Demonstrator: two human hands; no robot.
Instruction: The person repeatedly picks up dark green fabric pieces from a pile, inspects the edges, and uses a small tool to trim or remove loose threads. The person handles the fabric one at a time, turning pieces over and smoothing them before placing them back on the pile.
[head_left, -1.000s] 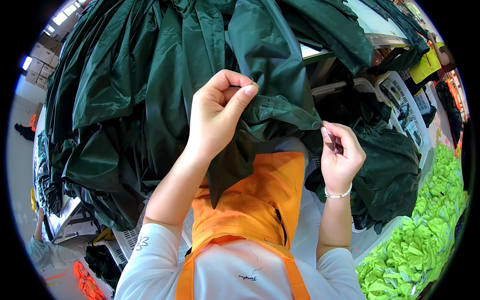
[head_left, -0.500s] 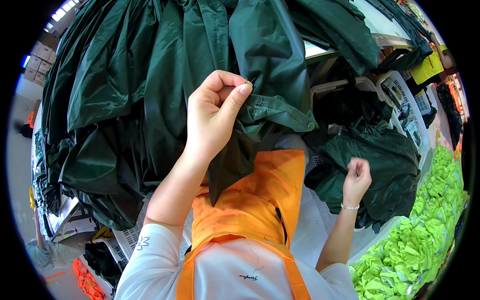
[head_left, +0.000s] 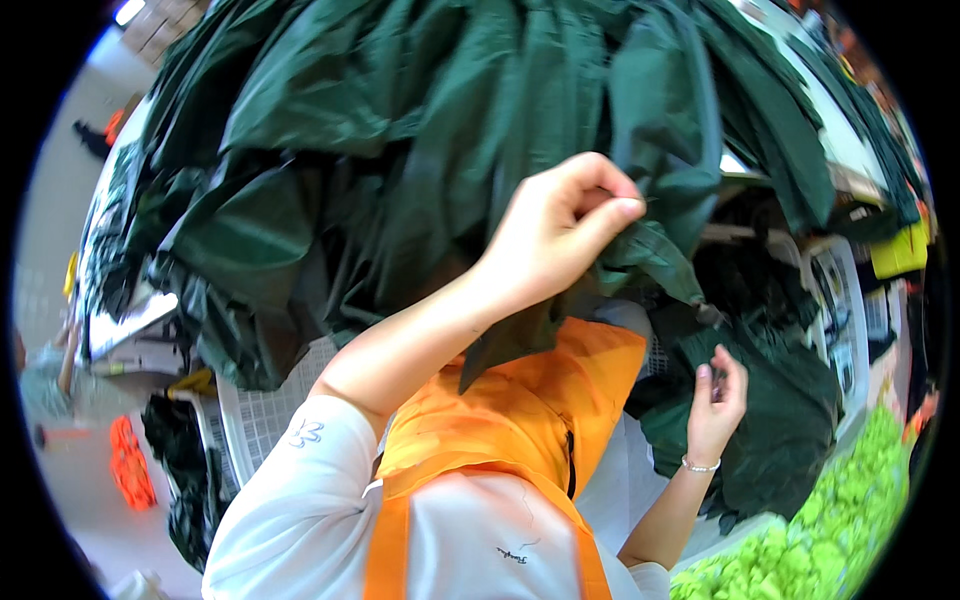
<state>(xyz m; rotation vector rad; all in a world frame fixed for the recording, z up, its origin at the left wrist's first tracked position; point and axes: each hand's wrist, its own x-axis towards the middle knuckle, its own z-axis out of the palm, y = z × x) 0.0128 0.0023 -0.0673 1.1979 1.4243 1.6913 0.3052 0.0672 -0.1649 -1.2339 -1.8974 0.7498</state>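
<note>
In the middle, my left hand [head_left: 570,225] is closed, thumb and forefinger pinched together. Its fingertips are at the upper edge of a dark green garment flap [head_left: 655,260]; whatever they grip is too small to make out. The flap belongs to glossy dark green garments [head_left: 480,110] that hang in folds before me. Lower right, my right hand [head_left: 718,400] is raised with fingers bent and the thumb apart from them. I see nothing held in it. Behind it lies a heap of dark green garments [head_left: 775,420].
White plastic baskets [head_left: 848,310] stand at the right, with dark cloth in the nearer one. Bright lime-green cloth [head_left: 830,530] is piled lower right. On the left are a white crate [head_left: 255,420], an orange bundle [head_left: 130,465] on the floor and another person's arm [head_left: 70,365].
The whole view has shifted, the scene moving rightward. My left hand has moved right along the garment, still pinched. My right hand's fingers have loosened apart.
</note>
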